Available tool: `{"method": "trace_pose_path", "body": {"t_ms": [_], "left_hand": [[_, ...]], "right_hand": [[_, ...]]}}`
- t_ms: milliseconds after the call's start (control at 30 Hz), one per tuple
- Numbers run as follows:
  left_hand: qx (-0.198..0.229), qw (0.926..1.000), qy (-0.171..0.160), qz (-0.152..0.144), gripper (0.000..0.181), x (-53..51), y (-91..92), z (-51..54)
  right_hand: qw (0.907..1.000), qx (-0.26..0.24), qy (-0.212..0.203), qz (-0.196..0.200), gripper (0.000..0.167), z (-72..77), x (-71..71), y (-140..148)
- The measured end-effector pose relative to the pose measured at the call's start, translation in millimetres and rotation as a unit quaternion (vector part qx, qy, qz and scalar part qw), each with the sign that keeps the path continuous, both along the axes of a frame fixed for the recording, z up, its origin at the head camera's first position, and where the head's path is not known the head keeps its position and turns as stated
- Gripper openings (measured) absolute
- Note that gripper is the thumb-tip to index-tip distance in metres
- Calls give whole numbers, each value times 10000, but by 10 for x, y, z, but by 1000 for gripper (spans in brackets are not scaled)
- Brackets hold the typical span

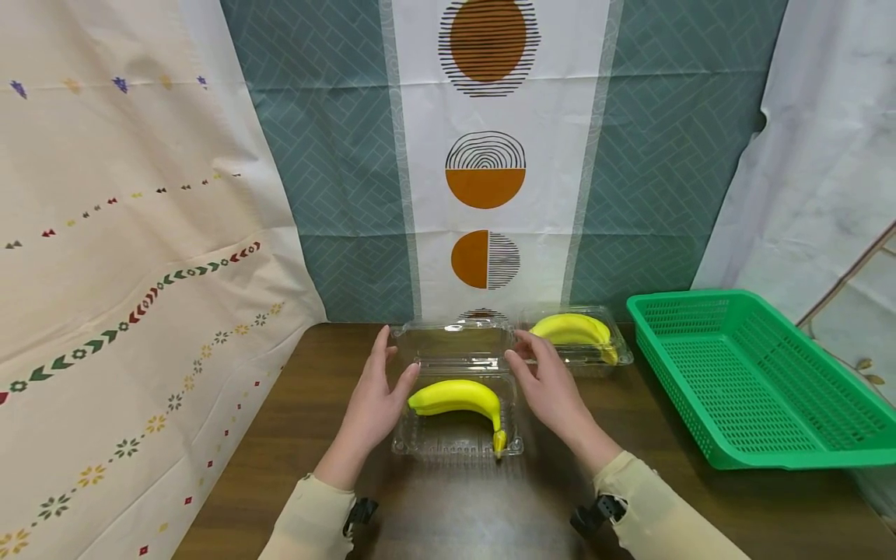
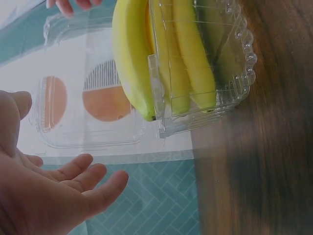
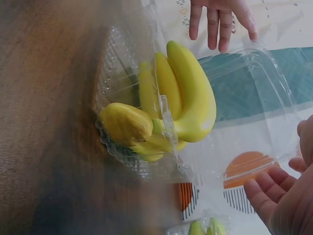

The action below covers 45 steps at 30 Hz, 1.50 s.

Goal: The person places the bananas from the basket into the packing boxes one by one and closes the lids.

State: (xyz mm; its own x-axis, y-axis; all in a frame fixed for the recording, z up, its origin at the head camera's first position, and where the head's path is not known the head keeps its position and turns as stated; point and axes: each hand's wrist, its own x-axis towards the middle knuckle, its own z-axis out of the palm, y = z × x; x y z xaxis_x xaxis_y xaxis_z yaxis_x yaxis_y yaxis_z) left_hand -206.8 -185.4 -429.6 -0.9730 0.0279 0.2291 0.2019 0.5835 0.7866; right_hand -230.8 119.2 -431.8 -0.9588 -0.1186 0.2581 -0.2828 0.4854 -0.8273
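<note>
In front of me a clear plastic clamshell box (image 1: pixel 458 447) sits on the table with its lid (image 1: pixel 455 346) raised at the far side. A bunch of yellow bananas (image 1: pixel 458 395) lies in its base; the wrist views show several fingers of fruit and a brownish stem end (image 3: pixel 125 123). My left hand (image 1: pixel 374 400) is at the box's left side, fingers extended and spread, holding nothing. On the right side my right hand (image 1: pixel 553 389) has loosely bent fingers near the lid's edge, and nothing is gripped. Whether its fingertips touch the lid, I cannot tell.
Behind my right hand, a second clear box (image 1: pixel 623 354) holds another bunch of bananas (image 1: pixel 577 330). A green plastic basket (image 1: pixel 763 459) stands at the right of the brown wooden table (image 1: pixel 280 467). Patterned cloths (image 1: pixel 350 155) hang behind and along both sides.
</note>
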Motion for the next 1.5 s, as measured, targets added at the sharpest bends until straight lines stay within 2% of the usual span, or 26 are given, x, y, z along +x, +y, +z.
{"method": "trace_pose_path", "body": {"t_ms": [333, 667, 900, 1133, 1500], "left_hand": [[-72, 10000, -56, -6, 91, 143, -11, -8], [-181, 9998, 40, -59, 76, 295, -46, -67], [-176, 9996, -155, -125, 72, 374, -78, -79], [-295, 9992, -221, -149, 65, 431, -94, -128], [-447, 9984, -219, -257, 74, 529, -128, -215]], "right_hand": [[9999, 98, -8, 57, 58, -12, 146, 38], [9998, 1, -134, 122, 55, -2, 271, 85], [9991, 128, -395, 25, 50, -20, 358, 107], [9987, 266, -443, -46, 47, -69, 428, 132], [9980, 239, -587, -44, 50, -136, 525, 143]]}}
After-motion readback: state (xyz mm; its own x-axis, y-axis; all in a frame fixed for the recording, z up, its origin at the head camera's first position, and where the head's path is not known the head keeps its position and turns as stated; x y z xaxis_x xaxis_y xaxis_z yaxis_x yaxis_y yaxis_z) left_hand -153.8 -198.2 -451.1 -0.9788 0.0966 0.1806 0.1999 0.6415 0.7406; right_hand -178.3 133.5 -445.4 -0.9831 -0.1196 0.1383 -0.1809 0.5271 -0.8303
